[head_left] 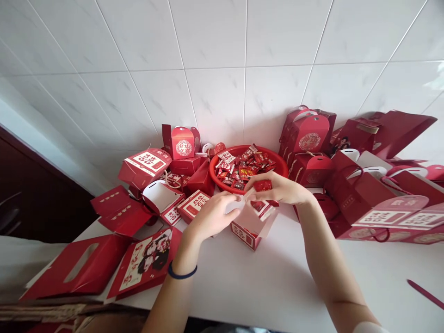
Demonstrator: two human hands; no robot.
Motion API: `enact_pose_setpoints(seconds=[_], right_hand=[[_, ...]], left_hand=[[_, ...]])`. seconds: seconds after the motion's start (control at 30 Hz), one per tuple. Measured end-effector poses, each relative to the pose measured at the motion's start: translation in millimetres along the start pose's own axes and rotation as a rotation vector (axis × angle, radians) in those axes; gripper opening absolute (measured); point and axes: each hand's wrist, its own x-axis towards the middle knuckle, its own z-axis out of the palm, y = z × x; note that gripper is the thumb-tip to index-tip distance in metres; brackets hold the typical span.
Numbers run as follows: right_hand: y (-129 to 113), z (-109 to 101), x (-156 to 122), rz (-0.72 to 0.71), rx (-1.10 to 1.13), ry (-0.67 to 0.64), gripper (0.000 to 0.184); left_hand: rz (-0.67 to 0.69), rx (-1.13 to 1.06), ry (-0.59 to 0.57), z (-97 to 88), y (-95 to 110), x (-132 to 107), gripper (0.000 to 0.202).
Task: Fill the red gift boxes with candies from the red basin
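A small open red gift box (250, 227) with a white inside sits on the white table (263, 282) in front of me. My left hand (211, 216) pinches the box's left flap with curled fingers. My right hand (279, 188) is above the box's opening, closed on red wrapped candies (262, 185). Just behind my hands is a red round basin (277, 159) full of red wrapped candies (239, 169).
Folded and flat red gift boxes (145, 167) are piled at the left against the tiled wall. Larger flat red bags (78, 268) lie at the near left. Assembled red boxes with handles (307, 134) and bags crowd the right. A red strip (425, 292) lies at the near right.
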Motion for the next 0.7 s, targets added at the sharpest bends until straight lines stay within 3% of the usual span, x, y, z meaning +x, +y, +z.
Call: enact_pose_setpoints(seconds=[0.37, 0.53, 0.7], right_hand=[[9, 12, 11, -0.007, -0.151, 0.013, 0.034], [9, 13, 6, 0.003, -0.114, 0.250, 0.029], [15, 28, -2, 0.022, 0.041, 0.257, 0.029]], left_hand=[[-0.020, -0.198, 0.102, 18.2, -18, -18, 0.036], [-0.031, -0.212, 0.095, 19.0, -21, -20, 0.037], [-0.002, -0.211, 0.093, 18.9, -20, -20, 0.036]])
